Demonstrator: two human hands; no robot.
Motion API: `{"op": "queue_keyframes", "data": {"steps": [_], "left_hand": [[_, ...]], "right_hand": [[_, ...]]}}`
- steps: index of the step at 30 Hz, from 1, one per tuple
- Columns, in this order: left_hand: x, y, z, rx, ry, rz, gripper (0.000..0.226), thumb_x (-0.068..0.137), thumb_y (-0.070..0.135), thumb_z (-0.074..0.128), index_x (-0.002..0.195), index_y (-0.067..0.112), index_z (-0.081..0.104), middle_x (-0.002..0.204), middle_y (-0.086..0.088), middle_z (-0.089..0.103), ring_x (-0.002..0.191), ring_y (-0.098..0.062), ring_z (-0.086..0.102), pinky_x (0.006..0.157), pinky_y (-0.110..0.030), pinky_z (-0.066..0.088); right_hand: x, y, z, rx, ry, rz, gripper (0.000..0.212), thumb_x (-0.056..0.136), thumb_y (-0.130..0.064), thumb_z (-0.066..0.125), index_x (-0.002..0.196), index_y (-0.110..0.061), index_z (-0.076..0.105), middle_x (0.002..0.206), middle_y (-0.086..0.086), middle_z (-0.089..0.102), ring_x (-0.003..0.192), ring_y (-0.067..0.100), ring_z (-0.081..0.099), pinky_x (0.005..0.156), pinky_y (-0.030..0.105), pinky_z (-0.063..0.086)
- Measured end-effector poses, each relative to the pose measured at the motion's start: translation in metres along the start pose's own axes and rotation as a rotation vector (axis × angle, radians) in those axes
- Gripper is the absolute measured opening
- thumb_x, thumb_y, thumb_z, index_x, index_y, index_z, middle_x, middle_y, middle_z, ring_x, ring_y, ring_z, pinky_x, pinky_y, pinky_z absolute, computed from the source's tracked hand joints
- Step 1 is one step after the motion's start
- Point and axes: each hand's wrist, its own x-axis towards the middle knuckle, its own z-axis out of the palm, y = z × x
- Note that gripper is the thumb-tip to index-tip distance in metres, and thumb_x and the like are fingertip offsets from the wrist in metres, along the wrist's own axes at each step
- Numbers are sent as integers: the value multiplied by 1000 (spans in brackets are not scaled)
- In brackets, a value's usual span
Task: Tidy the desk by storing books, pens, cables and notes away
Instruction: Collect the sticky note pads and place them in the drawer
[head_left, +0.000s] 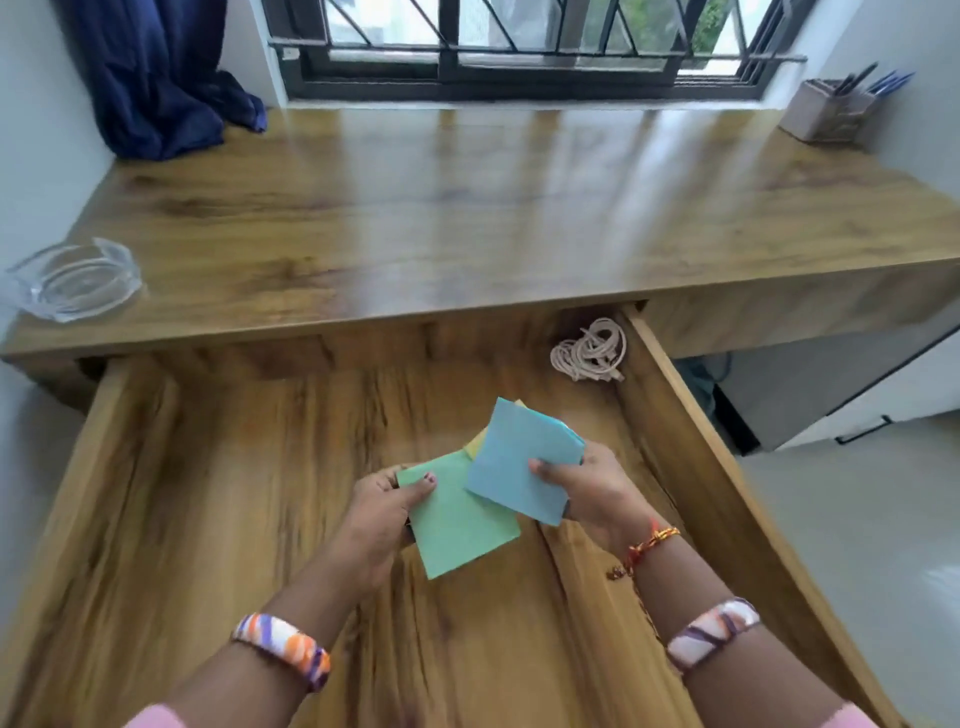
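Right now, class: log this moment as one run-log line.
left hand: holds green note | right hand: holds blue note | drawer: open, coiled cable inside

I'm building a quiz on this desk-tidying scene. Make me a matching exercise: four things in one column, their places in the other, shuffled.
Things:
1. coiled pale cable
2. clear glass dish
3. square pen holder
4. blue paper note

Places:
A. desktop's far right corner
B. gripped by the right hand
C. open drawer's back right corner
D. desktop's left edge

Pairs: 1-C, 2-D, 3-A, 4-B
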Motion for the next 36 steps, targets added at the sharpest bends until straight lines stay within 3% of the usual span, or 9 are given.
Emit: {"op": "queue_keyframes", "data": {"steps": [4, 9, 17, 21, 24, 26, 28, 31, 36], "left_hand": [[-18, -26, -24, 58, 77, -38, 4, 85, -1, 60, 85, 2, 58, 79, -13, 67, 57, -17, 66, 49, -24, 53], [-27, -45, -24, 295, 193, 23, 11, 87, 2, 60, 76, 6, 57, 85, -16, 65, 72, -24, 62, 63, -30, 50], [-36, -55, -27, 729, 203, 177, 9, 81, 9, 67, 90, 8, 65, 89, -12, 66, 83, -28, 63, 74, -35, 53], [-48, -46, -24, 1351, 60, 61, 16, 76, 22, 72, 79, 13, 59, 91, -9, 67, 81, -26, 62, 64, -31, 48], [-59, -38, -12, 1792, 92, 197, 26, 79, 29, 69, 97, 12, 61, 103, -6, 63, 96, -25, 61, 70, -30, 48], [-60, -37, -3, 1842, -4, 388, 44, 81, 36, 66, 118, 14, 53, 124, -10, 55, 114, -28, 53, 85, -36, 48], [-59, -40, 9, 1835, -239, 527, 68, 84, 44, 60, 141, 23, 31, 152, -10, 23, 138, -28, 29, 105, -40, 36], [-51, -52, 29, 1885, -500, 569, 76, 91, 45, 48, 149, 25, 3, 157, -4, -14, 146, -24, -5, 118, -44, 8], [-46, -61, 33, 2152, -681, 730, 49, 97, 34, 35, 142, 15, 32, 154, -3, 26, 145, -19, 15, 114, -53, -3]], "right_hand": [[-33, 25, -10, -21, 151, 36, 44, 75, 6, 69, 116, -1, 54, 105, 19, 66, 88, 32, 66, 68, 43, 56], [-65, 29, -14, -77, 96, 67, 23, 88, 3, 56, 106, -10, 54, 96, 12, 64, 81, 24, 64, 71, 41, 53], [-78, 22, -38, -953, 83, 118, 16, 87, -8, 56, 102, -9, 61, 101, 13, 65, 93, 26, 63, 76, 38, 52], [-86, 24, -49, -1228, 28, 199, 24, 84, -7, 62, 108, -6, 63, 106, 13, 65, 96, 26, 63, 82, 38, 55], [-88, 27, -59, -1342, 90, 204, 30, 85, -5, 60, 114, -8, 61, 107, 10, 64, 97, 24, 61, 78, 32, 54], [-89, 29, -62, -1419, 153, 198, 32, 86, -6, 59, 118, -10, 59, 106, 9, 63, 95, 23, 60, 74, 30, 51], [-91, 34, -62, -1492, 208, 192, 34, 88, -8, 57, 121, -12, 55, 110, 9, 61, 97, 24, 60, 75, 30, 49], [-93, 42, -60, -1592, 268, 98, 42, 87, -9, 61, 127, -14, 48, 117, 11, 55, 102, 26, 57, 73, 31, 46], [-93, 62, -60, -1600, -39, 94, 73, 78, -11, 72, 139, -28, 36, 136, 9, 40, 122, 29, 45, 92, 42, 49]]}}
